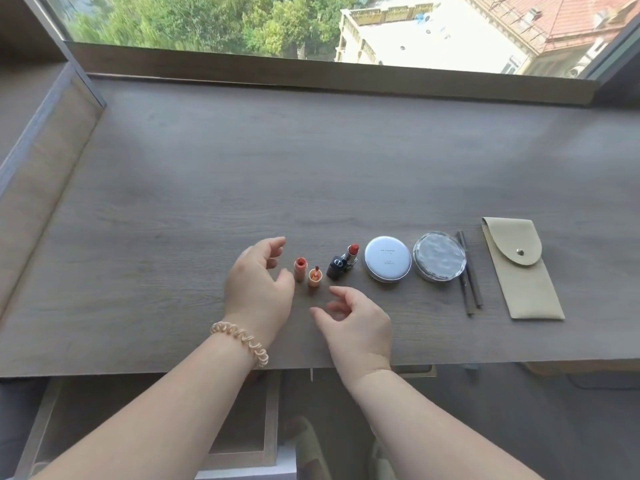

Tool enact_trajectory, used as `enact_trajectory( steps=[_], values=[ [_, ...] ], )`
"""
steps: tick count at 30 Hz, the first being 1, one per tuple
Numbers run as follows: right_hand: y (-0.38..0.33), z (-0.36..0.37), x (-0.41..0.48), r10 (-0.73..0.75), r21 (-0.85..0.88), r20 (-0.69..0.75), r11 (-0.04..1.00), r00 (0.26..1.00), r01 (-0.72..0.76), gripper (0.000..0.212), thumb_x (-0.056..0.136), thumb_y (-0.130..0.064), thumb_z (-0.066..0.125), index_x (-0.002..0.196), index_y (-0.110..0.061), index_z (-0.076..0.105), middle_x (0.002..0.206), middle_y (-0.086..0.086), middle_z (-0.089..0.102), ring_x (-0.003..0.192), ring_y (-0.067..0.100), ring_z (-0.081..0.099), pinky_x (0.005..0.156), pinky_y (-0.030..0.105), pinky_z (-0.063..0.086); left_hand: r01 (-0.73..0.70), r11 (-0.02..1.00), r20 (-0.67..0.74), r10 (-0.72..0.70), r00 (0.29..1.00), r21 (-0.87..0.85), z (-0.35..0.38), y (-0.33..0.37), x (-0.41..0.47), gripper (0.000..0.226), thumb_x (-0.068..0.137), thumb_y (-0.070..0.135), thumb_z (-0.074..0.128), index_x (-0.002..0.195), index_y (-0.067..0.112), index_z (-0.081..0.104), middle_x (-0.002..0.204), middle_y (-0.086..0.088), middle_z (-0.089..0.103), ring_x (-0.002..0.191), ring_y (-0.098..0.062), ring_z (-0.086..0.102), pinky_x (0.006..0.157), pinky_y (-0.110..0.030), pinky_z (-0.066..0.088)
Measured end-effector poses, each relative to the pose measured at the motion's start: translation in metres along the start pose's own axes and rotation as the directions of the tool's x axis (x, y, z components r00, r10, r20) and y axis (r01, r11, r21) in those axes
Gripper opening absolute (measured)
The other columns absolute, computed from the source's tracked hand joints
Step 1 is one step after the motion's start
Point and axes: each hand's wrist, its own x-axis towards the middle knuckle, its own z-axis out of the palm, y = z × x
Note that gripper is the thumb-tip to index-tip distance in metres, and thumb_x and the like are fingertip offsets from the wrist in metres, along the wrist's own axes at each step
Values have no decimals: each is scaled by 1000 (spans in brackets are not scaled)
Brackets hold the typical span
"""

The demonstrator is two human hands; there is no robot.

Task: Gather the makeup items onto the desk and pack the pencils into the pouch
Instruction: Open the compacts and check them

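Lower centre, left hand [258, 284] and right hand [356, 323] are held loosely curled, empty; thin brown pencils [467, 292] are laid beside a beige fabric pouch [526, 285].

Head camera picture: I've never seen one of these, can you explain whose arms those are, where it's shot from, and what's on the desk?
There is no machine here. A person wears one wide-angle camera on the head, looking forward and down, so both arms are their own. The left hand, with a coiled hair tie on its wrist, and the right hand hover over a wooden desk by a window; their fingers are loosely curled and hold nothing. In a row, left to right: two small peach tubes, an open red lipstick beside its black cap, a white round compact, a clear round case, two dark pencils and a beige pouch with its flap folded down. The pencils lie outside the pouch.
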Motion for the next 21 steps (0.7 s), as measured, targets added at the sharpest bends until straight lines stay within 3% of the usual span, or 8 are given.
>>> enact_trajectory(
  steps=[3, 6, 10, 13, 16, 21],
  values=[
    [18, -25, 2, -215, -35, -160, 977, 963, 212, 32, 67, -28, 76, 98, -24, 69, 78, -11, 64, 72, 12, 58, 75, 35, 51, -51, 994, -87, 42, 995, -97, -3, 21, -1, 37, 78, 4, 59, 110, 22, 62, 100, 6, 61, 88, -8, 57, 83, -28, 47],
    [24, -52, 28, -330, -181, -266, 940, 906, 289, 39, 68, -28, 72, 106, -19, 66, 94, -2, 66, 90, 23, 59, 83, 38, 45, -87, 978, -81, 73, 994, -188, 3, 44, -2, 34, 78, 5, 59, 105, 26, 62, 95, 10, 60, 86, -4, 58, 80, -36, 53],
    [19, -81, 70, -308, -455, 56, 839, 950, 298, 68, 74, -39, 72, 135, -26, 44, 138, -5, 46, 132, 20, 33, 104, 37, 25, -103, 964, -58, 92, 994, -247, 20, 63, -8, 31, 80, 6, 59, 102, 28, 63, 94, 11, 60, 87, -4, 58, 80, -37, 53],
    [21, -90, 90, -262, -578, 267, 726, 927, 371, 70, 76, -41, 65, 138, -29, 34, 141, -7, 39, 139, 18, 20, 109, 36, 13, -110, 962, -67, 96, 993, -250, 35, 72, -15, 29, 80, 6, 61, 101, 27, 64, 94, 8, 61, 85, -5, 59, 80, -36, 52],
    [23, -93, 101, -313, -575, 301, 694, 901, 434, 60, 74, -33, 62, 130, -28, 40, 129, -6, 49, 129, 18, 32, 107, 37, 15, -96, 963, -90, 76, 993, -251, 46, 80, -20, 28, 81, 8, 61, 98, 29, 64, 93, 8, 63, 84, -9, 62, 77, -33, 53],
    [31, -114, 109, -461, -409, 256, 744, 849, 528, 72, 66, -36, 66, 134, -29, 42, 124, -9, 51, 126, 15, 38, 111, 38, 14, -90, 966, -186, 45, 982, -241, 67, 108, -33, 25, 83, 10, 60, 94, 33, 64, 93, 7, 65, 71, 0, 57, 65, -17, 48]
  ],
)
